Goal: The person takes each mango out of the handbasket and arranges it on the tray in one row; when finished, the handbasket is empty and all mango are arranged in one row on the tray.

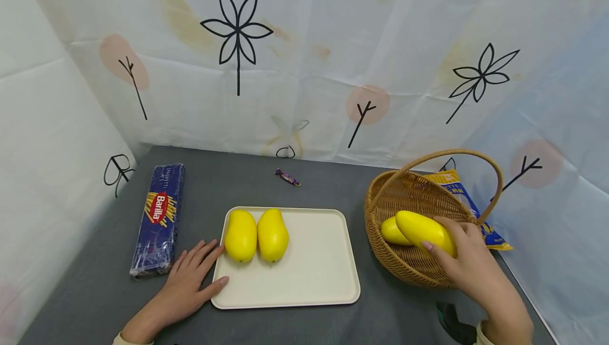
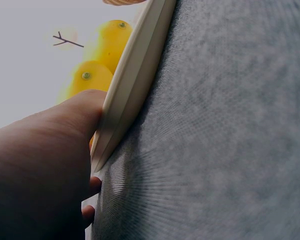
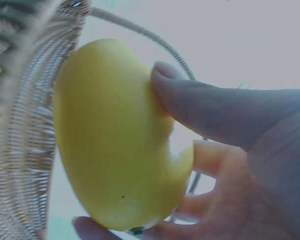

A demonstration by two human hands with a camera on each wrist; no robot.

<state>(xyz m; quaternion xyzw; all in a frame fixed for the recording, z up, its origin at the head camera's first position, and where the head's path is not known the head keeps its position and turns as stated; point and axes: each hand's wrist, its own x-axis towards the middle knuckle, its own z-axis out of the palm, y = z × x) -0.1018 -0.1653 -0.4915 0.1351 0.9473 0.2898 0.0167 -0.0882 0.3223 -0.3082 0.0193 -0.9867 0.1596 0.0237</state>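
Note:
My right hand point(image 1: 476, 263) grips a smooth yellow mango point(image 1: 423, 230) at the mouth of the wicker basket point(image 1: 414, 273), thumb on one side and fingers on the other. Close up in the right wrist view, the same mango point(image 3: 115, 140) shows a dark spot at its lower end. Behind it, another mango point(image 1: 392, 231) lies inside the basket, partly covered. Two more mangoes point(image 1: 240, 235) stand side by side on the left part of a cream tray point(image 1: 314, 260). With fingers spread, my left hand point(image 1: 187, 284) rests at the tray's left edge, its thumb against the rim.
A blue spaghetti box point(image 1: 159, 221) lies left of the tray. Beyond the tray is a small purple wrapped candy point(image 1: 287, 177). A blue and yellow bag point(image 1: 492, 236) sits partly hidden behind the basket, whose tall handle point(image 1: 452, 152) arches above it. Patterned cloth encloses the table.

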